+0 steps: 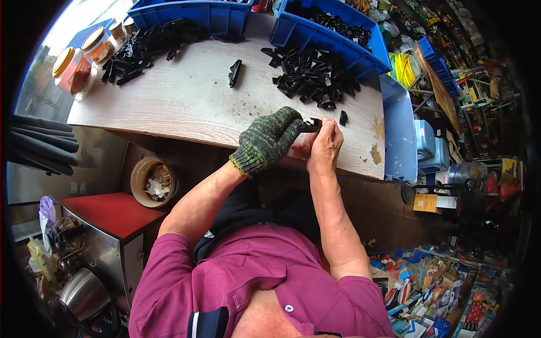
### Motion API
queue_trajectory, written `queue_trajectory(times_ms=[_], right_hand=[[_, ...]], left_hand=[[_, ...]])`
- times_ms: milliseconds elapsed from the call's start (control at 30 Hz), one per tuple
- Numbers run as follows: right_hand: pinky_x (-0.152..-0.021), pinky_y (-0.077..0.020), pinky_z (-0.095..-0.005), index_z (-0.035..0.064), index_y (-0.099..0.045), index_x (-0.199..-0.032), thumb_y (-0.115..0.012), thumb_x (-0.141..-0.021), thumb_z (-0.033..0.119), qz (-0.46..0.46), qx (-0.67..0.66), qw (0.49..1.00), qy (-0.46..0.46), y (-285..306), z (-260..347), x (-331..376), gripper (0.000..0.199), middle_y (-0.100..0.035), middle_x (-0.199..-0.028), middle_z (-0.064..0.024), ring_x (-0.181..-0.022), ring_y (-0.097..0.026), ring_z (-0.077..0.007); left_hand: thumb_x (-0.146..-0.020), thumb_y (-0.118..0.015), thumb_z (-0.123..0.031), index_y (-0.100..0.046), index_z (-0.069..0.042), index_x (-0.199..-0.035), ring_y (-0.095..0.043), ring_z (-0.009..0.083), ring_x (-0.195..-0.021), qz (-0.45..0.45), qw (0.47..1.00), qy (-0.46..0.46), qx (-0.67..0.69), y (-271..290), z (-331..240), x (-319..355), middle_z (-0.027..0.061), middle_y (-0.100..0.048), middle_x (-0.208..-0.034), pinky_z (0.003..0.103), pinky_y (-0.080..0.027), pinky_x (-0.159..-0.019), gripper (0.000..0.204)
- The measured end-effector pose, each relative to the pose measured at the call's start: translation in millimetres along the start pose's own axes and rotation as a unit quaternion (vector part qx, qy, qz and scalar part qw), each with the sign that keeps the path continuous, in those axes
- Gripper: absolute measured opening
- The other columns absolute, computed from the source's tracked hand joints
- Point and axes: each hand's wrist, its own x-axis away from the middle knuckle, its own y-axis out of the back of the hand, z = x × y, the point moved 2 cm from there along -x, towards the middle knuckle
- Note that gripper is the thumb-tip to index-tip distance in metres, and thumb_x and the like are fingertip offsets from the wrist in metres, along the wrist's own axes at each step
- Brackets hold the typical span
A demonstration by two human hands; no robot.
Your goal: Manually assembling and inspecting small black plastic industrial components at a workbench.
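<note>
Both my hands meet over the front edge of a pale wood-grain table (186,96), closed on one small black plastic part (310,125). A dark green knitted glove covers my left hand (269,138), which grips the part's left end. My bare right hand (326,141) pinches its other end. Just right of my fingers lies a small black piece (344,118). Beyond my hands spreads a heap of black plastic parts (310,76). A single longer black part (235,73) rests alone near the table's middle. More long black parts (141,53) are piled at the far left.
Two blue crates, one at the back (194,19) and one at the back right (332,39), border the table; the right one holds black parts. Lidded jars (73,70) stand at the left edge. A waste bucket (147,183) and a red-topped cabinet (110,208) are below left.
</note>
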Motion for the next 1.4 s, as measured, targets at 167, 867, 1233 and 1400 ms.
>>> queue_trajectory(times_ms=[167, 867, 1233, 1400], right_hand=[[-0.039, -0.0421, -0.0293, 0.0074, -0.048, -0.077, -0.046, -0.100, 0.026, -0.013, 0.001, 1.000, 0.007, -2.0, 3.3, 4.4, 0.030, -0.039, -0.059, 0.0003, -0.042, -0.037, -0.0101], [-0.052, -0.0587, -0.0528, 0.0072, -0.042, -0.072, -0.050, -0.095, 0.034, -0.150, -0.077, 0.985, -0.028, 56.9, 31.5, -38.6, 0.036, -0.027, -0.048, -0.0022, -0.039, -0.040, -0.0189], [-0.040, -0.0569, -0.0417, 0.0024, -0.055, -0.090, -0.081, -0.081, 0.033, -0.259, 0.041, 0.965, -0.028, 111.3, 53.8, -68.5, 0.042, -0.040, -0.057, -0.0024, -0.038, -0.047, -0.0166], [-0.036, -0.0497, -0.0334, 0.0047, -0.058, -0.086, -0.086, -0.076, 0.030, -0.108, 0.196, 0.971, -0.081, 91.5, 33.0, -81.4, 0.039, -0.041, -0.056, 0.0012, -0.037, -0.041, -0.0120]], left_hand=[[-0.101, -0.057, -0.023, -0.065, -0.005, -0.113, -0.068, 0.0349, -0.087, -0.040, 0.997, 0.056, -0.019, -8.0, -6.6, -0.6, 0.0171, -0.068, -0.098, 0.041, -0.052, -0.076, 0.023], [-0.094, -0.064, -0.037, -0.069, -0.008, -0.110, -0.063, 0.0365, -0.103, -0.270, 0.884, 0.000, -0.382, 93.5, 18.9, -44.1, 0.0149, -0.070, -0.106, 0.046, -0.051, -0.089, 0.033], [-0.089, -0.056, -0.013, -0.070, -0.022, -0.115, -0.063, 0.0354, -0.094, -0.055, 0.887, -0.071, -0.454, 99.0, 39.3, -47.8, 0.0110, -0.067, -0.100, 0.049, -0.051, -0.080, 0.031], [-0.083, -0.062, -0.011, -0.065, -0.017, -0.126, -0.060, 0.0341, -0.102, 0.027, 0.882, -0.158, -0.444, 81.7, 27.8, -30.8, 0.0119, -0.063, -0.107, 0.046, -0.052, -0.083, 0.044]])
